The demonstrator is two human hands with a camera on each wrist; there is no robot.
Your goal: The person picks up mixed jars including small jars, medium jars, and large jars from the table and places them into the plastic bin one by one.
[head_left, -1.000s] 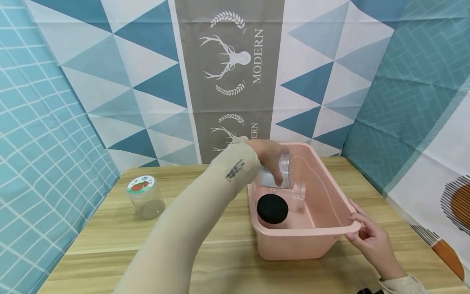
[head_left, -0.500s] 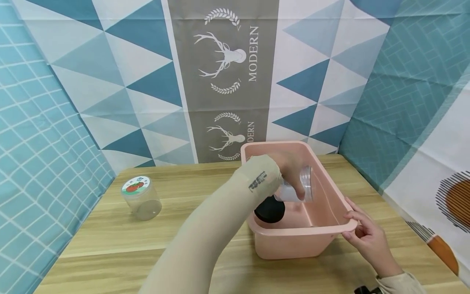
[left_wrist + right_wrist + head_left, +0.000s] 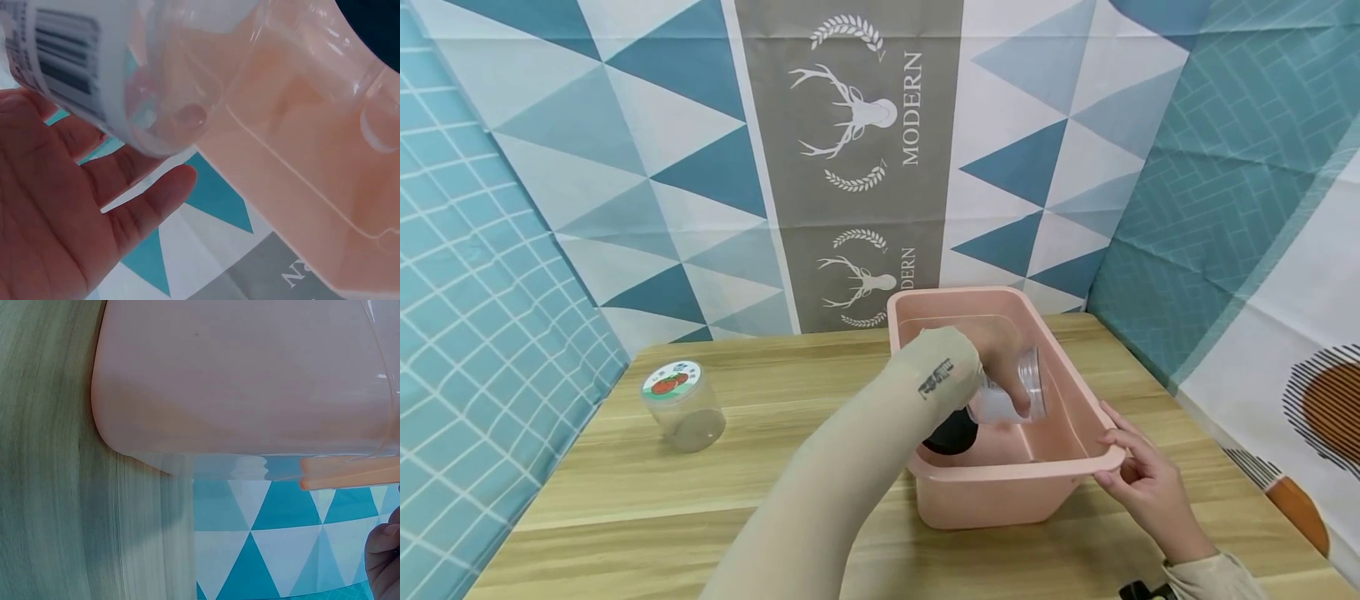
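In the head view, my left hand holds a clear plastic jar on its side, down inside the pink plastic bin. A barcode label shows on this jar in the left wrist view, with the fingers along its wall. My right hand grips the bin's front right corner, fingers on the rim and thumb below. A jar with a black lid is in the bin, partly hidden by my left forearm. The right wrist view catches only a bit of my right hand beside the bin.
A clear jar with a tomato picture on its lid stands on the wooden table at the left. Patterned cloths hang behind and at both sides. A black object sits by the right cuff.
My left hand has moved right and lower into the bin with the clear jar. My right hand keeps its grip on the rim. The view has shifted slightly.
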